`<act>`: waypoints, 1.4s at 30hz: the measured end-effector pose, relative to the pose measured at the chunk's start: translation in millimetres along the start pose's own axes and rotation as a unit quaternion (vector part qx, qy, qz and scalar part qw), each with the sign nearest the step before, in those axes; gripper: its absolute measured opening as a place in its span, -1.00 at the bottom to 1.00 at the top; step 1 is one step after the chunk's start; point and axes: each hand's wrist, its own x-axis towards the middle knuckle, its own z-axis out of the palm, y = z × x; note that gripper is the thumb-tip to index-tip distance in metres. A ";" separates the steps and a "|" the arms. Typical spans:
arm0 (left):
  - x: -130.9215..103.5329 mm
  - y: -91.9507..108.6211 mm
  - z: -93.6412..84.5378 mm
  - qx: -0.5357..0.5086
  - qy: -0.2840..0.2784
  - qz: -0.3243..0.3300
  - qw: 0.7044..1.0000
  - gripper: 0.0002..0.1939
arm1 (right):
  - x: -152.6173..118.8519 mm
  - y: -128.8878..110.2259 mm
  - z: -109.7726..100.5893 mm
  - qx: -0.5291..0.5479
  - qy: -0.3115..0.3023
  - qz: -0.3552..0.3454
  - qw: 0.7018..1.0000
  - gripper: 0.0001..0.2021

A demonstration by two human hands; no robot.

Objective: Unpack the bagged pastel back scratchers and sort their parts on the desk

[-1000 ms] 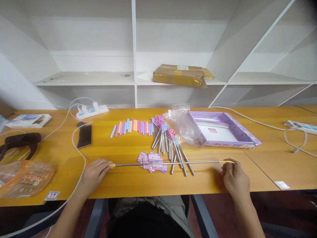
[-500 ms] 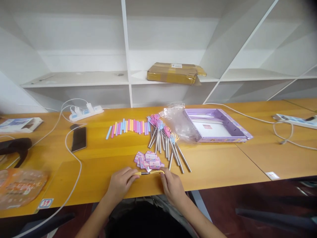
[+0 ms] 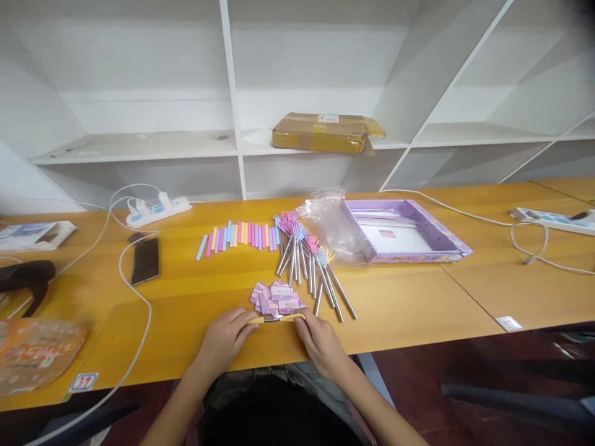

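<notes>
Close to the table's front edge, a yellow back scratcher [image 3: 289, 318] is stretched level between my two hands, with a short metal section showing in its middle. My left hand [image 3: 227, 337] is closed on its yellow handle end. At the other end, my right hand [image 3: 320, 341] pinches the yellow head. Just behind it lies a loose pile of pink and purple cards [image 3: 274, 298]. Beyond the cards, metal rods with pink, blue and yellow hand-shaped heads [image 3: 297, 232] lie fanned out. Left of these is a row of pastel handle tubes [image 3: 239, 235].
A purple open box [image 3: 404, 256] stands at the right beside a clear plastic bag [image 3: 330, 226]. On the left are a phone [image 3: 145, 260], a power strip [image 3: 160, 212], a white cable and an orange package [image 3: 39, 353]. A taped carton [image 3: 320, 132] rests on the shelf.
The view has shifted very slightly. Both hands keep their grip on the yellow back scratcher, and the things on the table lie as before.
</notes>
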 end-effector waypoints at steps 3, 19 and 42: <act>-0.1 -1.8 -0.2 0.008 0.005 0.009 1.000 -0.70 | 0.8 0.4 0.6 0.001 0.004 -0.009 1.000 -0.68; -19.4 -54.2 -69.0 0.281 0.069 0.083 0.954 -0.81 | 4.5 59.2 -79.6 -0.079 0.168 0.024 0.982 -0.51; -58.1 -110.6 -85.9 0.093 0.059 -0.093 0.990 -0.56 | -23.0 166.1 -158.8 -0.155 0.220 0.254 0.929 -0.55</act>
